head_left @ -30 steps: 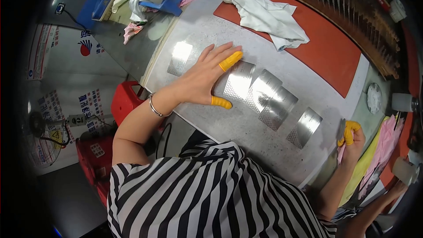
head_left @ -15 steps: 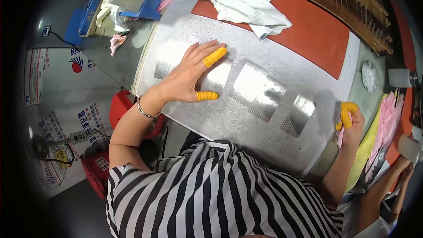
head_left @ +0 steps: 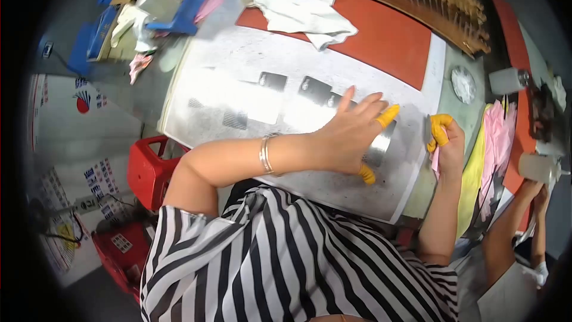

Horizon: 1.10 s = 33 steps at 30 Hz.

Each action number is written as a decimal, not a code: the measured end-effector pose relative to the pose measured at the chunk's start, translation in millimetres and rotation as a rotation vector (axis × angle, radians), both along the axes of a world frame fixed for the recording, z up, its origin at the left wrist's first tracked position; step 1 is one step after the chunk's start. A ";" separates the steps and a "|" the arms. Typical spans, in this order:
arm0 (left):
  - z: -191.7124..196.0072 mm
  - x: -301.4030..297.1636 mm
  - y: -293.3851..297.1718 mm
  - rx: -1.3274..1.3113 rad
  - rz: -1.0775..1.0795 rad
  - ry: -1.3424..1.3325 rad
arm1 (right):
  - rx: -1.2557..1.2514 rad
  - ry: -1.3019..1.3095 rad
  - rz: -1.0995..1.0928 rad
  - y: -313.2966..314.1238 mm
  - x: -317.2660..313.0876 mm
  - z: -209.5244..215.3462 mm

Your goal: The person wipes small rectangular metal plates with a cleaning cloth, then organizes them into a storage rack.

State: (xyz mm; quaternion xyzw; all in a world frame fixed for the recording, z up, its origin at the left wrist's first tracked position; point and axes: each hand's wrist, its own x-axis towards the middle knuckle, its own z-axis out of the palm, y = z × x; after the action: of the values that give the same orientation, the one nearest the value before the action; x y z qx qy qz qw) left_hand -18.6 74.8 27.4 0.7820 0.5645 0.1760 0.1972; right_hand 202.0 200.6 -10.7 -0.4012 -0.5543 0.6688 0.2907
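Note:
Several thin, shiny metal plates lie on the grey board before me, partly lost in glare. My left hand is stretched across the board with fingers spread, over the rightmost metal plate; whether it touches the plate I cannot tell. Yellow finger cots cover its thumb and one finger. To its left show another metal plate and a dark-looking metal plate. By the board's right edge my right hand, also in yellow finger cots, is closed on a small pink cloth.
A white cloth lies on a red mat at the back, before a wooden rack of pins. Blue bins stand far left. Pink cloths and a yellow cloth hang at right, near a co-worker's arms.
My left hand has swept right, from the left-hand plates to the rightmost one. The right hand stays closed on the pink cloth. The whole view has shifted a little.

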 end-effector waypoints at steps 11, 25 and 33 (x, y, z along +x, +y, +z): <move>-2.3 21.6 7.9 0.269 -0.216 0.250 | 0.083 0.030 -0.056 3.3 11.6 -10.0; -1.9 24.7 8.0 0.112 -0.190 -0.278 | 0.059 0.028 -0.044 0.1 7.0 -4.7; -0.5 -39.9 -10.8 -0.003 -0.003 0.297 | 0.028 -0.018 0.018 -2.6 -3.2 14.4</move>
State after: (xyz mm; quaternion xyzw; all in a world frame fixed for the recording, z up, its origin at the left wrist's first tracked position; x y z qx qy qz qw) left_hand -58.5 64.0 26.9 0.8001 0.5864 0.0572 0.1132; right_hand 198.8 198.0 3.7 -0.3980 -0.5697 0.6601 0.2851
